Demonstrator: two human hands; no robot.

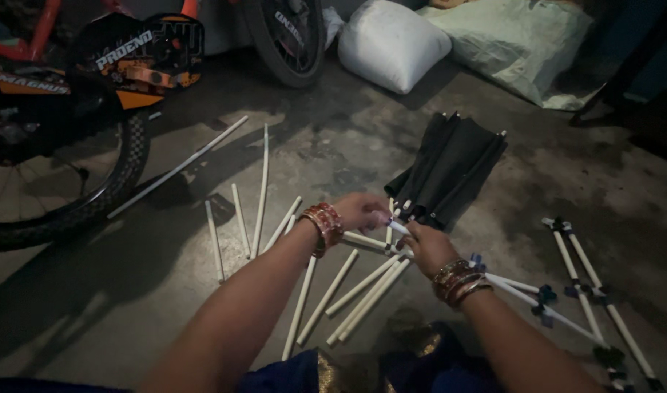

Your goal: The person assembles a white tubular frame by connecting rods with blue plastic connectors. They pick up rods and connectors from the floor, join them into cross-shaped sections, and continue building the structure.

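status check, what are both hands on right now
Left hand and right hand pinching one white rod between them. Loose white rods beneath on floor. Folded black fabric just beyond.

Bicycle (71, 109), white sack (391, 44), grey bag (515, 44)

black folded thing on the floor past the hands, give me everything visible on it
The black bundle looks like folded dark fabric gathered around thin ribs, with small pale tips showing at both ends. It lies flat on the concrete floor, angled from upper right down towards the hands. Its near end sits just beyond the left hand and right hand, by the white rods; whether they touch it is unclear.
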